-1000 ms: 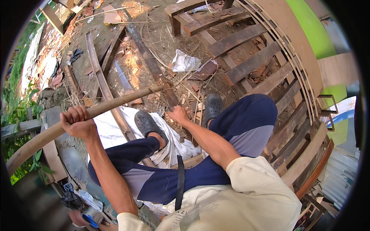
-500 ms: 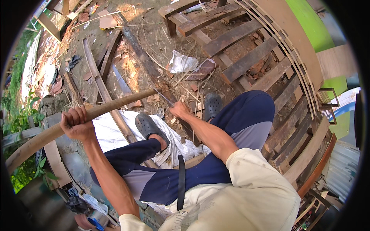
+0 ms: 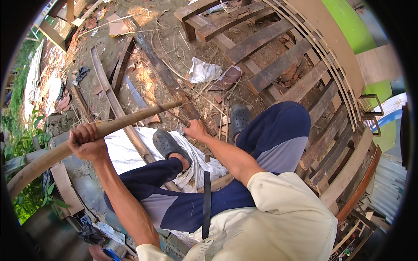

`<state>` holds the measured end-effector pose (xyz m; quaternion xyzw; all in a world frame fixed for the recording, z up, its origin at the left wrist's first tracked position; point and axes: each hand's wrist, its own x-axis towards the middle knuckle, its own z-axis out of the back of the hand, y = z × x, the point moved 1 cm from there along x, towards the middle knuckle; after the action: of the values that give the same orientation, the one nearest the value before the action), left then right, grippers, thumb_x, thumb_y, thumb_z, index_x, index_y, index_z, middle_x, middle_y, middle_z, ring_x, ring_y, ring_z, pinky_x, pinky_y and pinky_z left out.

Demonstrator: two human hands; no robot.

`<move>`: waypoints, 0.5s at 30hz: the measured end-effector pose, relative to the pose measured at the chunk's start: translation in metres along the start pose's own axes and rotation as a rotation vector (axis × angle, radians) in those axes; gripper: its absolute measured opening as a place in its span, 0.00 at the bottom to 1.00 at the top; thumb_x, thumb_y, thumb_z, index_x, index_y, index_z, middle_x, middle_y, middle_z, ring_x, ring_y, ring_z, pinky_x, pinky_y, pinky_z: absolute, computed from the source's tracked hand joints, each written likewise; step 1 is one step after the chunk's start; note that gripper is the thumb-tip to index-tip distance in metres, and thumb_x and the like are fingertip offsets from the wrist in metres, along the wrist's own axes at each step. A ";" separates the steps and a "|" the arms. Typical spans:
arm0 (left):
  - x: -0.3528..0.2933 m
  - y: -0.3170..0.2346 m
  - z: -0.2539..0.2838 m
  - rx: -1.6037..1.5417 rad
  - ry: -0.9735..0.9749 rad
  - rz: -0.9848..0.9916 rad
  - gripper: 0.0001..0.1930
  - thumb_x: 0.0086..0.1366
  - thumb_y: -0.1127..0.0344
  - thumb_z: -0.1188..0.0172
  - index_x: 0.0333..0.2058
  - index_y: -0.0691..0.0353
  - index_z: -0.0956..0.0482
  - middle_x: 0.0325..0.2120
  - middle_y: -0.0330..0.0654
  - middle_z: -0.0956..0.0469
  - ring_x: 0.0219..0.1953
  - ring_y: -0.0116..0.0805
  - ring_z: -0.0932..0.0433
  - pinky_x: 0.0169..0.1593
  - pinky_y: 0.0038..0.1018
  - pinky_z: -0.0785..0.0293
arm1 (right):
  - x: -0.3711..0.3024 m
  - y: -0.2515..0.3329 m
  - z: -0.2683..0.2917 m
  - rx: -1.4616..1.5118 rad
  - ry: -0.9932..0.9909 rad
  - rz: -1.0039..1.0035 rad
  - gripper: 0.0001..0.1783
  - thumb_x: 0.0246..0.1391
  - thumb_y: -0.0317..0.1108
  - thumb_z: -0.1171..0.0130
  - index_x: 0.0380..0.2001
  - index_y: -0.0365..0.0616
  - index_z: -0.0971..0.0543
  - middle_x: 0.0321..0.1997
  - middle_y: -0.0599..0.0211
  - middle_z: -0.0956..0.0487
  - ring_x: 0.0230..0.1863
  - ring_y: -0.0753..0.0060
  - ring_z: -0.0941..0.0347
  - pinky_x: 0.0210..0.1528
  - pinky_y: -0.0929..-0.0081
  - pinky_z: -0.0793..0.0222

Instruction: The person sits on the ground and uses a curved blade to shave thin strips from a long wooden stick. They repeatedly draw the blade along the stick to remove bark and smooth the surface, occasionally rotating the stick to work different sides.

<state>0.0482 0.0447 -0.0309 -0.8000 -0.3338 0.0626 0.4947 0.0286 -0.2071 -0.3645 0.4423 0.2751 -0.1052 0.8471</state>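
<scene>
My left hand [image 3: 88, 141] is closed in a fist around a long, slightly curved wooden pole [image 3: 135, 116]. The pole slants from the lower left up to its tapered tip near the middle. In my right hand [image 3: 197, 129] is the handle end of a knife [image 3: 176, 116], mostly hidden by my fingers. Its thin, dark blade points up and left, crossing the pole close to the tip. I cannot tell how far the edge bites into the wood. Both hands are in front of my bent legs.
Wooden slats [image 3: 270, 54] form a long low frame on the right. A white sack [image 3: 117, 150] lies under my grey clogs [image 3: 167, 144]. A bent wood strip [image 3: 106, 85], a bluish flat blade [image 3: 136, 92], a dark beam [image 3: 156, 65] and a crumpled white bag [image 3: 203, 71] lie ahead.
My right hand has shifted slightly left and down, and the knife blade has moved back from the pole's tip toward my left hand. My left hand and the pole stay nearly still.
</scene>
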 end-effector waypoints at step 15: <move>0.006 0.005 -0.003 0.049 -0.143 -0.038 0.22 0.66 0.58 0.53 0.16 0.48 0.52 0.11 0.30 0.53 0.13 0.22 0.57 0.19 0.23 0.56 | -0.006 0.001 0.019 -0.112 0.043 -0.009 0.18 0.45 0.43 0.40 0.30 0.36 0.19 0.28 0.38 0.20 0.36 0.43 0.20 0.41 0.55 0.25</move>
<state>0.0562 0.0442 -0.0322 -0.7746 -0.3817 0.1182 0.4903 0.0313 -0.2223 -0.3512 0.3951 0.3005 -0.0841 0.8640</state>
